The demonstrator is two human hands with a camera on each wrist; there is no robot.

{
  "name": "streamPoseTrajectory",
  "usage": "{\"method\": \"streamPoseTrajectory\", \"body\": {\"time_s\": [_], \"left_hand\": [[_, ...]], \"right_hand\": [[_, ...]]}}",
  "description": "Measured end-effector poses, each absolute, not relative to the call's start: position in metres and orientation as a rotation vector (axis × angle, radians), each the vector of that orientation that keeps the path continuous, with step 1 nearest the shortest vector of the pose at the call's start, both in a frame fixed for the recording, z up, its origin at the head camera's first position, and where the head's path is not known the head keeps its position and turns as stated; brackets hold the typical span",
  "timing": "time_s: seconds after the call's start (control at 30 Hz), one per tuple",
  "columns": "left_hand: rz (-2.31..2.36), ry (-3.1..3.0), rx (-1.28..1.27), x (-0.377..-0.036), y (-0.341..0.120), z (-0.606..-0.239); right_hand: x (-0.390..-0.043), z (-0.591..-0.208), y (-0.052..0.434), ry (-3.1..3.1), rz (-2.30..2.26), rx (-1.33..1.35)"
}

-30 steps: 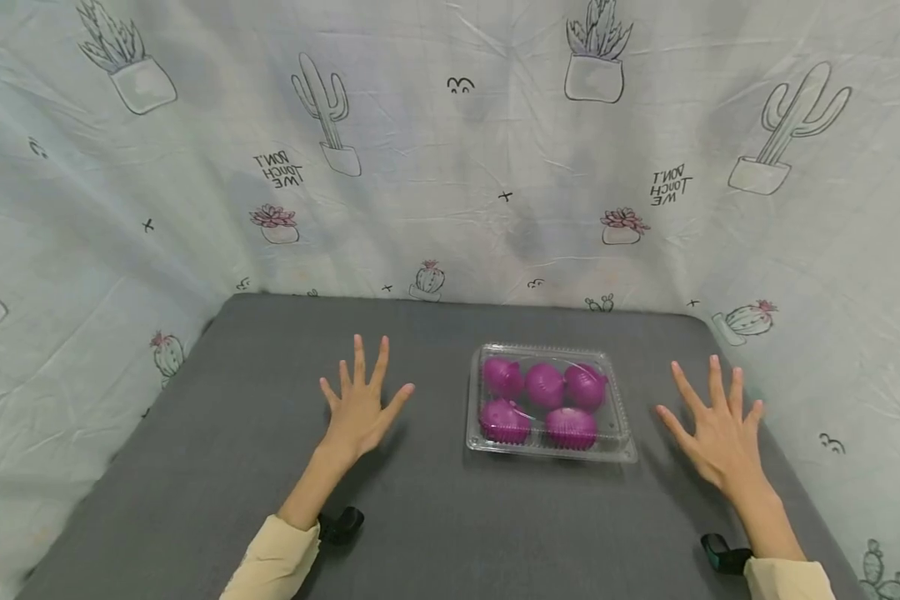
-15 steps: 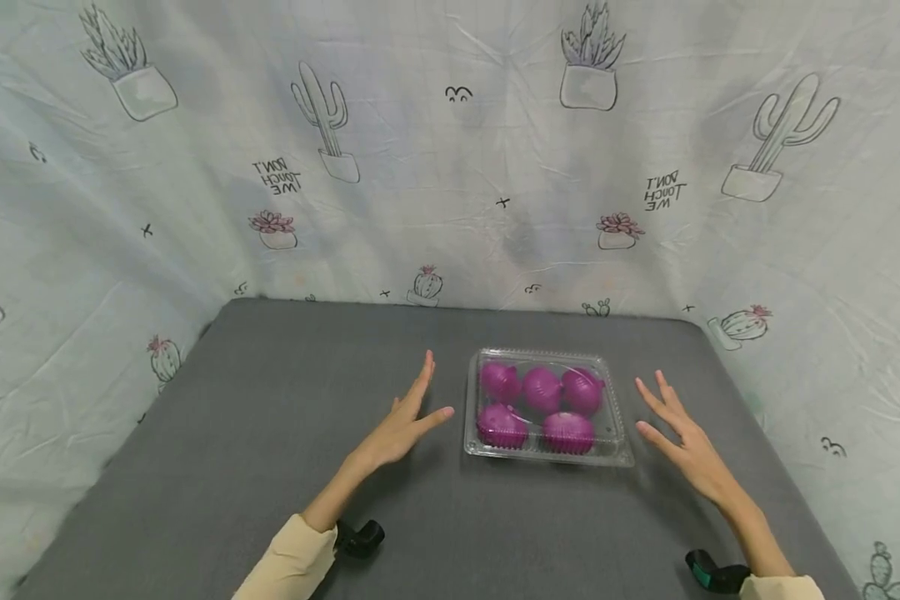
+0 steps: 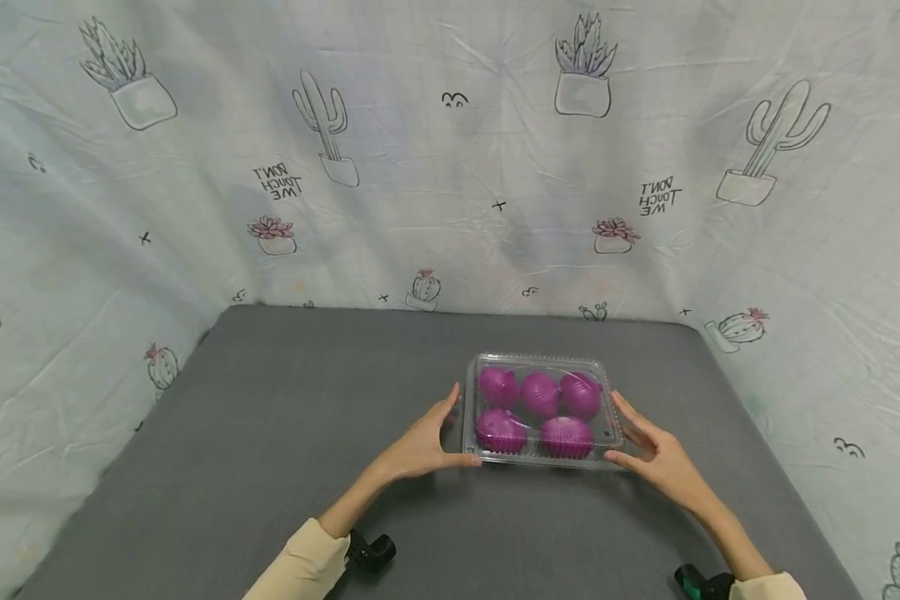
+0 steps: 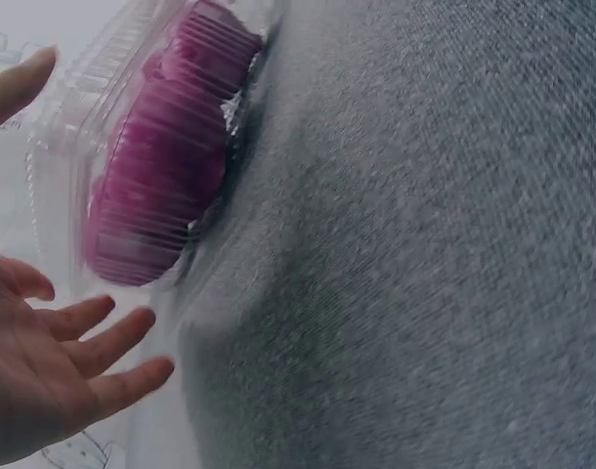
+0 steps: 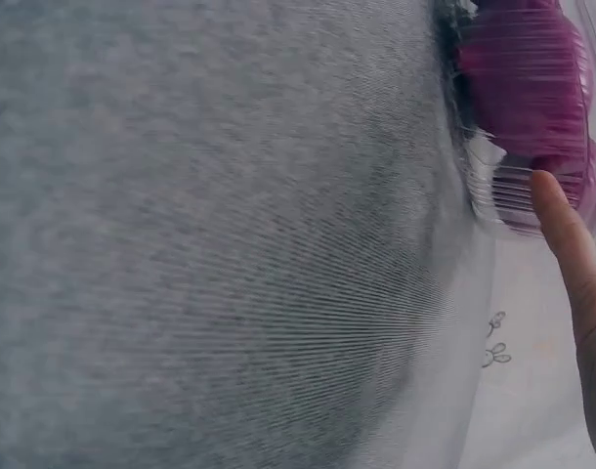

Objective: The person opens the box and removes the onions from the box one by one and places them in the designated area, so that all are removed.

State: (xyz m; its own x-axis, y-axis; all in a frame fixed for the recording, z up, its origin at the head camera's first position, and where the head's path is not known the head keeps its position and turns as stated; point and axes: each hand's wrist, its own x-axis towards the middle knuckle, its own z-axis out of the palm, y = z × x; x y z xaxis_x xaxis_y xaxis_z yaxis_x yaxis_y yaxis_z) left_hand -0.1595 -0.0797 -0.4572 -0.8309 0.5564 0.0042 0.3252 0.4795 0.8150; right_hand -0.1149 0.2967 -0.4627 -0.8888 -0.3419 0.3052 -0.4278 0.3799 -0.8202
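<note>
A clear plastic clamshell box point(image 3: 540, 362) lies lid side up on the table, right of centre. Inside are several round purple things point(image 3: 567, 437), shiny, some with small pointed tips like onions. My left hand point(image 3: 420, 446) is at its left side, the thumb reaching the front left corner. In the left wrist view, this hand's fingers point(image 4: 117, 342) are spread beside the box's ribbed wall. At the opposite end, my right hand point(image 3: 663, 462) has its thumb at the front right corner and its fingers along the right edge. One right digit point(image 5: 567, 239) overlaps the box in the right wrist view.
A grey cloth covers the table point(image 3: 330, 367). Around the back and sides hangs a pale curtain point(image 3: 420, 167) printed with cacti. Black devices sit at both wrists, the left one point(image 3: 375, 552) and the right one point(image 3: 701, 582), below cream sleeves.
Both hands have come inward from either side to the box's ends, their spread fingers drawing together and turning toward it. The box stays in place; the head view has shifted slightly.
</note>
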Motion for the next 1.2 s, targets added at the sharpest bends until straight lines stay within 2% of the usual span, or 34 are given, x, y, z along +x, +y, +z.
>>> {"method": "streamPoseTrajectory", "body": {"time_s": [0.27, 0.77, 1.2], "left_hand": [[1.403, 2.434, 0.739, -0.158, -0.07, -0.465], [1.819, 1.9, 0.624, -0.159, -0.075, -0.482], [2.044, 1.694, 0.385, -0.158, -0.065, -0.483]], "right_hand": [[-0.115, -0.469, 0.298, -2.581, 1.61, 0.577], [-0.122, -0.474, 0.298, -2.478, 1.804, 0.662], [-0.12, -0.473, 0.3, -2.464, 1.833, 0.652]]}}
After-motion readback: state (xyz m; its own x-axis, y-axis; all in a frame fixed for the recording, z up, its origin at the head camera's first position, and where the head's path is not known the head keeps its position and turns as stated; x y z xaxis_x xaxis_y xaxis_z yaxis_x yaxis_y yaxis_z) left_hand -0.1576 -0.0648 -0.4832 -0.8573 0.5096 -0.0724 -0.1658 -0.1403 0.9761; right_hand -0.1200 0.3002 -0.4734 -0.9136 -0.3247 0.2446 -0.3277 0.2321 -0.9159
